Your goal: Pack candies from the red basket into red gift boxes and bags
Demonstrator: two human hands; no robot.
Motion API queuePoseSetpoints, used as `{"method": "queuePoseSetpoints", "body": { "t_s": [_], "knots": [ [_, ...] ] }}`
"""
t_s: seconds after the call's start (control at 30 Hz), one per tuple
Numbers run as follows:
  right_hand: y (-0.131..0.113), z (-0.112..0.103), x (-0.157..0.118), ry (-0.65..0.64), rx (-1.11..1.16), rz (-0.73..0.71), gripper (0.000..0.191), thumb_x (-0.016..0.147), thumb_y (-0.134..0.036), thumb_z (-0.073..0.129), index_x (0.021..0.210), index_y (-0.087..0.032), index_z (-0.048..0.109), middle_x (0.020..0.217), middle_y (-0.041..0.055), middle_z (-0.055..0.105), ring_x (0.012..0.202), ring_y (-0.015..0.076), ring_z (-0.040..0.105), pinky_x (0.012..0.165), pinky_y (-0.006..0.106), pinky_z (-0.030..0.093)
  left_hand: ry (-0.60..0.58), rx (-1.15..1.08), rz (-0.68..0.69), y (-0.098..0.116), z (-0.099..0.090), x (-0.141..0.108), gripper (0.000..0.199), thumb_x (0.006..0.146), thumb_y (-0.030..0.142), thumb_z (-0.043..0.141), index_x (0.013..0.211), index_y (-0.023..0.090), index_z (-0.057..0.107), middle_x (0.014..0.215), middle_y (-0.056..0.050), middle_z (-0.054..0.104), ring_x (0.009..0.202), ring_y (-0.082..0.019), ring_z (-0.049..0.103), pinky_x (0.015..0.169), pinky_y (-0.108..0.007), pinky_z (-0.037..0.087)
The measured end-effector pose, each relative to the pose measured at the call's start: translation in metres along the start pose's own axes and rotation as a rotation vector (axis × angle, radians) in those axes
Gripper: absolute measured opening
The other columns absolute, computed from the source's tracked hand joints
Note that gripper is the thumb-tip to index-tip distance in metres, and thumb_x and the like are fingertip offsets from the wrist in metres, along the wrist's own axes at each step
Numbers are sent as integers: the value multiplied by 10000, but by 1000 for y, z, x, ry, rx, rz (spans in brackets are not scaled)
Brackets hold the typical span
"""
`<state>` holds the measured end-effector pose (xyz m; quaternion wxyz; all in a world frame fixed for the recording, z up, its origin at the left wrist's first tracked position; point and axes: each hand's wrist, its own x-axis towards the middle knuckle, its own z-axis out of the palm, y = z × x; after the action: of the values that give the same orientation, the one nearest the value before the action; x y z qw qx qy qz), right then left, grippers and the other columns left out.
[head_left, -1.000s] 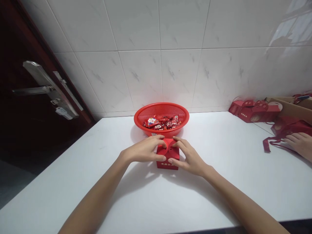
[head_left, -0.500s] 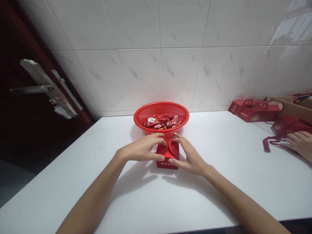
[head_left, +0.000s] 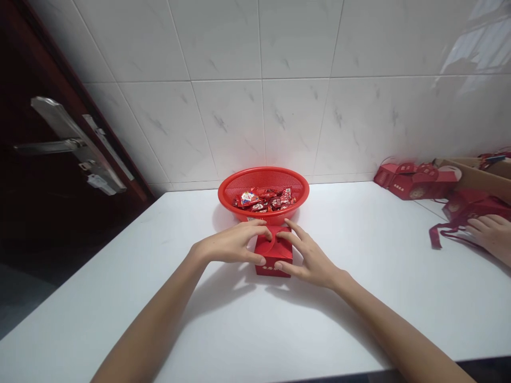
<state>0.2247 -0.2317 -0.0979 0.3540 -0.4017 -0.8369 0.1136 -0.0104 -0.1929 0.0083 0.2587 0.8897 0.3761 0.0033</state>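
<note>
A small red box [head_left: 273, 252] with pale lettering on its front stands on the white table [head_left: 223, 330], its curved top flaps folded together. My left hand [head_left: 235, 243] grips the box from the left, thumb at the front edge and fingers on the top flap. From the right, my right hand [head_left: 309, 257] holds it too, thumb at the front and fingers on the other flap. Just behind the box sits a red mesh basket [head_left: 263, 173] with red-wrapped candies [head_left: 275, 201] inside.
At the right lie red boxes [head_left: 419, 183], a cardboard box [head_left: 479, 177] and a dark red ribbon [head_left: 436, 237]. Another person's hand [head_left: 493, 234] rests by them. A tiled wall bounds the back; a dark door [head_left: 35, 202] stands left.
The fingers of my right hand have moved a little left over the top of the box, and its flaps lie flatter and closer together.
</note>
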Motion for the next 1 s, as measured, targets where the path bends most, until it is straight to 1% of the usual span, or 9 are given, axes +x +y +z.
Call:
{"method": "queuePoseSetpoints", "body": {
  "t_s": [0.3,0.4,0.47,0.53,0.6,0.67,0.77,0.87,1.0],
  "knots": [
    [-3,0,1,-40,-3,19,688,919,-561,617,1481,-213,424,1586,235,345,1478,372,358,1122,578,431,29,-15,26,2,4,3,393,805,455,709,1138,253,656,1329,-86,588,1234,-332,542,914,-379,487],
    [-1,0,1,-30,-12,-7,645,925,-575,596,1452,-220,485,1546,228,392,1430,374,419,1095,577,457,42,-4,51,5,6,4,396,819,443,706,1169,260,676,1335,-89,590,1239,-347,544,915,-400,488],
    [0,-3,3,-18,-5,-12,600,917,-580,602,1413,-247,545,1489,203,457,1353,361,497,1062,564,489,44,0,63,6,7,5,397,834,429,698,1198,271,676,1374,-86,579,1283,-355,519,951,-413,478],
    [1,-8,5,11,34,12,552,900,-579,628,1352,-263,609,1406,177,529,1275,341,551,1044,548,502,50,-14,62,7,7,4,438,866,471,670,1255,272,653,1438,-87,543,1339,-355,479,997,-419,464],
    [1,-17,8,53,119,80,487,889,-564,647,1272,-265,666,1309,148,594,1212,317,587,1046,528,493,75,-47,54,7,6,4,517,906,565,603,1322,259,612,1492,-97,503,1377,-350,447,1039,-422,447],
    [1,-27,12,95,262,189,425,881,-558,651,1180,-262,710,1219,115,646,1135,291,625,1020,491,499,120,-97,71,7,4,4,544,959,624,480,1325,241,603,1480,-102,519,1370,-332,459,1056,-418,442],
    [0,-40,17,90,544,378,427,864,-590,641,1079,-235,738,1122,92,701,1000,267,670,882,415,539,198,-195,146,8,1,5,516,1033,577,318,1246,225,629,1369,-83,613,1305,-283,521,1058,-398,446],
    [-3,-43,19,56,784,475,448,836,-603,662,1031,-208,742,1024,76,736,866,239,683,751,353,533,208,-282,186,6,3,9,483,1055,529,300,1257,228,618,1364,-59,624,1273,-242,547,1079,-375,432],
    [-8,-40,20,40,894,499,426,801,-583,716,980,-198,757,918,49,746,796,208,676,707,311,509,190,-316,117,2,12,15,512,1035,564,354,1373,238,559,1490,-65,541,1355,-253,493,1127,-395,391]
  ]
}}
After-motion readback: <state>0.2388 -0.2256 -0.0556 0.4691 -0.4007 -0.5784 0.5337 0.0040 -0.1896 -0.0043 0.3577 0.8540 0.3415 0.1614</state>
